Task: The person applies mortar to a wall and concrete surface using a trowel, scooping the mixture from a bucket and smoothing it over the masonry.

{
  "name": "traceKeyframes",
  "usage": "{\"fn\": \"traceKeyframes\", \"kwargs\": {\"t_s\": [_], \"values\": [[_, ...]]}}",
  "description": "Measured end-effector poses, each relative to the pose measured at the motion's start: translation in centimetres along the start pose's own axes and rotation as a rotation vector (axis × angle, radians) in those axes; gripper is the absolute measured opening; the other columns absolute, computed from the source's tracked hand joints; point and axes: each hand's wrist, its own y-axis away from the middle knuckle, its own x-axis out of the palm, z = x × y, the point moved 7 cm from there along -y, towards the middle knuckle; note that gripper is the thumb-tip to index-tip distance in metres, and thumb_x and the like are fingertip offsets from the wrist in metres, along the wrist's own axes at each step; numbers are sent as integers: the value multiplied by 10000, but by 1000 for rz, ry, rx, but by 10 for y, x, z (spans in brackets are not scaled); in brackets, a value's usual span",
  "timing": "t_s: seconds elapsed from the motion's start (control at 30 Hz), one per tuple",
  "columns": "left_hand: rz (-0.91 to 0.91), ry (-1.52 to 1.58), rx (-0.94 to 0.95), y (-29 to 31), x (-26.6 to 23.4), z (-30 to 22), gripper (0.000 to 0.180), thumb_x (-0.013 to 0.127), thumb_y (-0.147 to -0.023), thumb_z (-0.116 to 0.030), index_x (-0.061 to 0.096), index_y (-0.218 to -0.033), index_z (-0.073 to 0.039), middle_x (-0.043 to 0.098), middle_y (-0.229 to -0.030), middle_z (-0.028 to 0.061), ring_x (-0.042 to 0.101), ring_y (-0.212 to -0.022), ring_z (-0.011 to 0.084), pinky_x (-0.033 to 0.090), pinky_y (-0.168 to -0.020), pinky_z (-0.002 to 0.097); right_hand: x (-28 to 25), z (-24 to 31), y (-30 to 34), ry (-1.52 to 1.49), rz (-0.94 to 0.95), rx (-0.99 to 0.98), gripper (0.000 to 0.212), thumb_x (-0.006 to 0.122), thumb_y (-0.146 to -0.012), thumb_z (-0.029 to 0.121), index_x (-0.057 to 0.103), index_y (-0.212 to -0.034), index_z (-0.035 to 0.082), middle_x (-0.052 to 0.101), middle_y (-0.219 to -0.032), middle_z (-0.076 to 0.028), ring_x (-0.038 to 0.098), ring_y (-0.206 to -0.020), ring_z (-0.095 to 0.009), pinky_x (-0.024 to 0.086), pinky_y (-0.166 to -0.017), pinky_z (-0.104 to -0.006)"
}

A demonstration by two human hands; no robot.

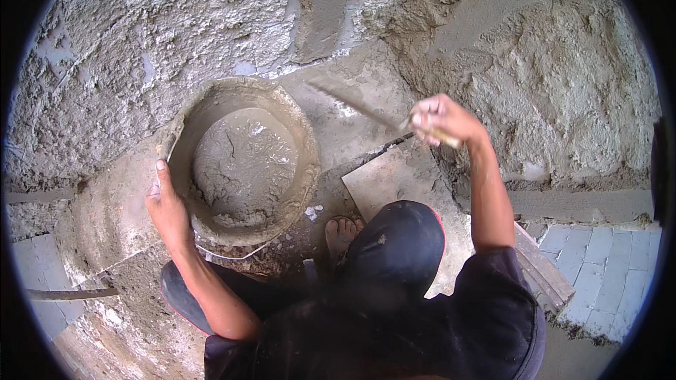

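Head view: the bucket, containing grey mortar, stood between the left hand and right hand. The left thumb lay at the bucket's left rim; remaining finger closure could not be determined. Right of the bucket, the right fingers were wrapped around a trowel.

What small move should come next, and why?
Probably swing the trowel left over the bucket and dip it: the right hand holds it to the bucket's right, the left hand grips the bucket, and wet-looking mortar lies inside.
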Motion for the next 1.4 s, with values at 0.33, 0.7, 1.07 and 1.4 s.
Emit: {"fn": "traceKeyframes", "kwargs": {"t_s": [0.33, 0.7, 1.07, 1.4], "values": [[-46, 20, 22, 1, -1, -5, 485, 544, -1024, -401, 682, -890, 45, 593, -761, -5, 463, -677, 84, 390, -591, 280, 71, -65, -76, 667, -85, 30, 464, 574, -938, 452, 686, -1127, 43, 633, -1194, -275, 613, -1115, -402, 480, -961, -487], [-69, -65, -36, 2, -11, 5, 490, 544, -1020, -420, 690, -889, 30, 599, -762, 1, 470, -675, 91, 396, -599, 272, -36, -108, -115, 766, -770, 364, 421, 567, -953, 399, 661, -1059, 2, 674, -1039, -286, 649, -1003, -449, 511, -882, -524], [-35, 77, -5, 2, 0, -4, 500, 553, -1009, -455, 701, -914, 14, 592, -739, -9, 477, -621, 72, 377, -547, 267, 32, -45, -14, 712, -633, -48, 346, 644, -926, 342, 632, -981, 1, 667, -767, -210, 644, -693, -388, 507, -669, -469], [-43, -20, 31, -3, -4, 2, 491, 553, -1014, -442, 673, -811, -11, 513, -643, -41, 399, -583, 65, 321, -525, 268, -23, -127, -51, -481, -200, 167, 228, 550, -1002, 164, 652, -967, -36, 608, -675, -62, 544, -484, -117, 431, -383, -260]]}}
